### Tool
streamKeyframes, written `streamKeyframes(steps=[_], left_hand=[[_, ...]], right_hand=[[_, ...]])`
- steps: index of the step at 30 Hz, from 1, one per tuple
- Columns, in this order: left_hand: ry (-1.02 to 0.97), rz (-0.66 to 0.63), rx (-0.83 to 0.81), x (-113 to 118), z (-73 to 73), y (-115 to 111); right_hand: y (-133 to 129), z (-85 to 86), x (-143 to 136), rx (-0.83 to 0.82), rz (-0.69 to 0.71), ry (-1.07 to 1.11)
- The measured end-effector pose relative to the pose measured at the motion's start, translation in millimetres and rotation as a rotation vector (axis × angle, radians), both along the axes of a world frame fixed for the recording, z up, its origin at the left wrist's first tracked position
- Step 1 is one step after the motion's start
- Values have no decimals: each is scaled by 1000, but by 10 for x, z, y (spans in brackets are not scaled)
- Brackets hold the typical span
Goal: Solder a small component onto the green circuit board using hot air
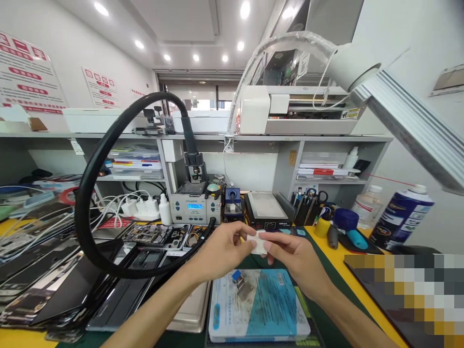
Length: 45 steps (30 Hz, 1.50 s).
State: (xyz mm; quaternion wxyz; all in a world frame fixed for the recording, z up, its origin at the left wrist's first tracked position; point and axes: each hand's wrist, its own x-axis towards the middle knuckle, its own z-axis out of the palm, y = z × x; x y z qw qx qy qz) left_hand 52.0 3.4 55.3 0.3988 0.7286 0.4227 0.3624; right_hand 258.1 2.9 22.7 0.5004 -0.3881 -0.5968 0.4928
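Between the fingertips of both hands is a small white piece point(259, 243), like a folded wipe or pad; its exact kind I cannot make out. My left hand point(230, 245) pinches its left side, and my right hand point(286, 249) grips the right side with thumb and fingers. Both are raised over a blue and white box point(261, 314) lying flat on the bench. On that box rests a small metal part with a blue top point(238, 279), below my left hand and apart from it.
A thick black hose point(80, 208) loops up from the soldering station point(195, 208). Phone parts and panels point(134, 275) crowd the left. At right stand a spray can point(400, 217), a clear bottle point(366, 205) and a pen holder point(306, 208). A lamp point(416, 125) hangs above.
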Motion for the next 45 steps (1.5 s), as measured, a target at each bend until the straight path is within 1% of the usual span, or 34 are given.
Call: streamKeyframes(steps=[3, 7, 10, 12, 15, 18, 21, 24, 29, 31, 34, 39, 45], left_hand=[[67, 12, 10, -13, -28, 25], [129, 38, 69, -23, -36, 46], [185, 66, 92, -97, -20, 90], [232, 94, 72, -187, -40, 155], [297, 133, 25, -330, -156, 292], [342, 147, 0, -404, -339, 422], [381, 130, -22, -383, -498, 498], [415, 107, -49, -307, -570, 519], [484, 29, -89, -152, -584, 517], [536, 24, -78, -95, -584, 500], [622, 44, -21, -50, -573, 444], [744, 54, 89, -107, -550, 379], [812, -30, 160, -204, -560, 374]], right_hand=[[12, -5, 1, 4, -6, -6], [47, -38, -8, -29, 14, 11], [69, -58, -16, -64, 18, 39], [79, -65, -14, -90, 5, 59], [98, -66, -5, -132, -22, 83], [129, -61, 2, -171, -38, 89], [168, -58, 11, -206, -57, 90], [205, -66, 28, -232, -73, 90], [241, -87, 51, -246, -90, 68], [252, -94, 53, -245, -102, 57], [278, -111, 58, -238, -122, 10], [346, -164, 72, -207, -172, -142], [485, -223, 165, -116, -285, -399]])
